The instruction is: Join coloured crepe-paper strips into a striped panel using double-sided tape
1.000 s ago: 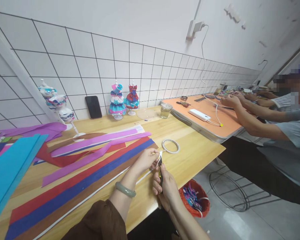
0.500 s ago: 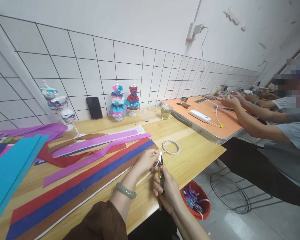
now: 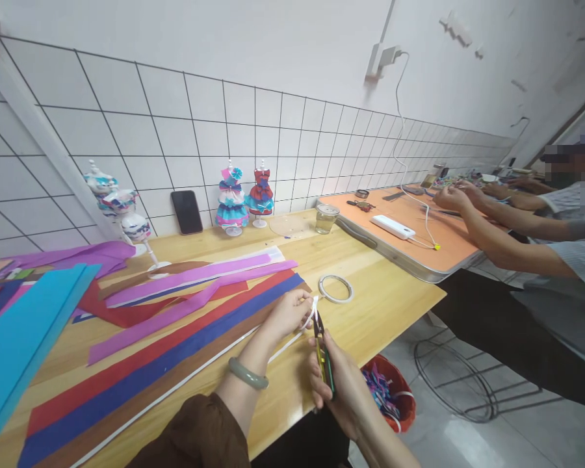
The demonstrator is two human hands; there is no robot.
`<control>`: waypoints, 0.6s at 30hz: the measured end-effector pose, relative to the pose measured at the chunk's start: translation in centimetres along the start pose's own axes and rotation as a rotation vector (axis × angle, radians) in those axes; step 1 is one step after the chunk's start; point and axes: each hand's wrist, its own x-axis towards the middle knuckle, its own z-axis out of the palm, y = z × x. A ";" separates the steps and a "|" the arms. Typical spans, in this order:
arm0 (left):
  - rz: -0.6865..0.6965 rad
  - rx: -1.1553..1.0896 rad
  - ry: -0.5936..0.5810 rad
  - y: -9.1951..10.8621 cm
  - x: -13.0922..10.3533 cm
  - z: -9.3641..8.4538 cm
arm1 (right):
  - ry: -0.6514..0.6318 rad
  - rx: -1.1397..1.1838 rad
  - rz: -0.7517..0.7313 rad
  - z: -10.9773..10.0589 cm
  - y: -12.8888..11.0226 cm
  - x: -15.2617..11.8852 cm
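Observation:
My left hand [image 3: 287, 313] pinches a thin white cord [image 3: 285, 348] close to its end, above the wooden table. A jade-like bangle circles that wrist. Small snips [image 3: 328, 369] with yellow and green handles rest in the closed fingers of my right hand [image 3: 345, 380]. Their dark blades point up and touch or nearly touch the cord by my left fingertips; whether they grip it I cannot tell. Just beyond the fingertips lies a narrow roll of tape [image 3: 341, 300]. Long red, blue [image 3: 166, 364] and brown fabric strips stretch out left of my left arm.
Small dressed mannequins [image 3: 232, 201], a phone [image 3: 186, 212] and a lidded glass cup [image 3: 325, 221] stand along the tiled wall. Purple and turquoise fabric [image 3: 34, 351] covers the left. A red bin [image 3: 404, 396] holds scraps below the edge. Another person works at the orange table [image 3: 409, 250].
My right hand has shifted slightly right and down with the snips, whose handles now look further apart. My left hand still pinches the cord in nearly the same place.

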 end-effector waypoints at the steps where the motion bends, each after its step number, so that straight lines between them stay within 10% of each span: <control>1: -0.011 -0.009 -0.004 0.0 0.0 0.0 | 0.002 -0.054 -0.007 -0.7 -0.1 -0.1; 5: -0.045 -0.029 -0.007 0.1 0.2 0.0 | -0.004 -0.435 -0.081 -4.5 -2.1 0.2; 12: -0.039 0.002 0.014 0.2 0.3 0.0 | 0.452 -1.510 -0.428 -12.2 -9.3 7.0; 18: -0.027 0.037 0.022 0.0 0.0 -0.2 | 0.664 -1.937 -0.560 -13.3 -10.8 10.7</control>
